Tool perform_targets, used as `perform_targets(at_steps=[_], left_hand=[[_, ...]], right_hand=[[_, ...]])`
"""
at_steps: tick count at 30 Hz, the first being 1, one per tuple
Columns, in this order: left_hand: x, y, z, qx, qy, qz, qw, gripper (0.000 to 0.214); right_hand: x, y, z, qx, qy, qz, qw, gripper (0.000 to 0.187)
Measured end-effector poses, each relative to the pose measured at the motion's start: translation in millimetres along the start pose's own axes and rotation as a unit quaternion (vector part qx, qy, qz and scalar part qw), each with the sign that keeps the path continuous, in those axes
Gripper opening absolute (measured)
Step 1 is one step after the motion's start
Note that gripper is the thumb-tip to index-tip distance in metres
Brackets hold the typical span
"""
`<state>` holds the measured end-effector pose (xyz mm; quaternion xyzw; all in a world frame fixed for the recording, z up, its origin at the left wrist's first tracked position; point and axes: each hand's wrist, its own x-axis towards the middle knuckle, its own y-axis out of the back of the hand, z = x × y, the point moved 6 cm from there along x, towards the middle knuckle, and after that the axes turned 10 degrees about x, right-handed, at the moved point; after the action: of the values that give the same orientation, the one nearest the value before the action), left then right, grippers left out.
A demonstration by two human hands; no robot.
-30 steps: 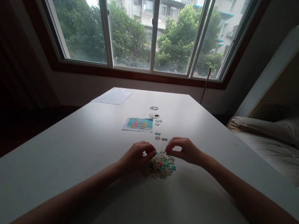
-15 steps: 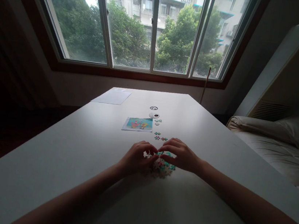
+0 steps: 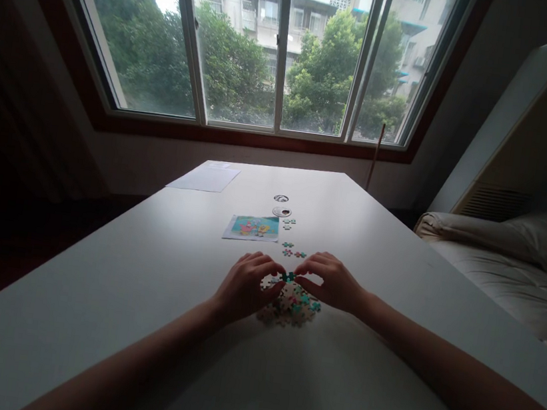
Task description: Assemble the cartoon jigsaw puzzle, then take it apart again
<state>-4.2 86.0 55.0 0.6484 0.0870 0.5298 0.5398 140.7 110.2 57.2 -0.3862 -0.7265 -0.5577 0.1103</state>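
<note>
Over a pile of jigsaw puzzle pieces (image 3: 292,310) on the table, my left hand (image 3: 247,283) and my right hand (image 3: 332,283) face each other. Between their fingertips is a dark green jigsaw puzzle piece (image 3: 288,277), which both hands pinch from opposite sides. Whether it is one piece or two joined is too small to tell. The heap below mixes teal, pink and pale pieces, and my left hand covers part of it. Just beyond my fingers lie a few loose puzzle pieces (image 3: 288,253).
A colourful cartoon picture sheet (image 3: 253,228) lies on the white table (image 3: 142,282), beside more loose pieces (image 3: 287,226). Two round items (image 3: 280,211) are farther back. White paper (image 3: 206,177) rests at the far left corner. A sofa (image 3: 499,255) stands at right.
My fingertips have risen slightly from the pile and moved a little apart, and the dark green jigsaw puzzle piece now shows between them.
</note>
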Motion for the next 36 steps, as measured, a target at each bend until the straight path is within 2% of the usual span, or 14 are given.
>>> perform_targets(at_steps=[15,20,24,27,36], left_hand=[[-1.3,-1.2,-0.5,0.001,0.006,-0.006,1.000,0.013],[-1.2,-0.6,-9.2,-0.001,0.030,0.000,1.000,0.015],[-3.9,-4.5,-21.4,0.000,0.043,-0.005,0.999,0.007],[-6.2,-8.1,-29.7,0.004,0.057,-0.008,0.998,0.008],[-7.9,-12.3,-37.7,0.014,0.093,-0.020,0.995,0.012]], right_hand=[[0.2,-1.5,-5.3,-0.041,0.040,-0.006,0.998,0.012],[1.4,17.4,3.5,-0.086,0.043,0.044,0.994,0.013],[-3.6,44.0,23.1,-0.135,0.008,0.120,0.984,0.015],[-8.8,55.5,35.9,-0.153,-0.018,0.147,0.977,0.016],[-11.2,52.4,41.8,-0.147,-0.038,0.134,0.979,0.018]])
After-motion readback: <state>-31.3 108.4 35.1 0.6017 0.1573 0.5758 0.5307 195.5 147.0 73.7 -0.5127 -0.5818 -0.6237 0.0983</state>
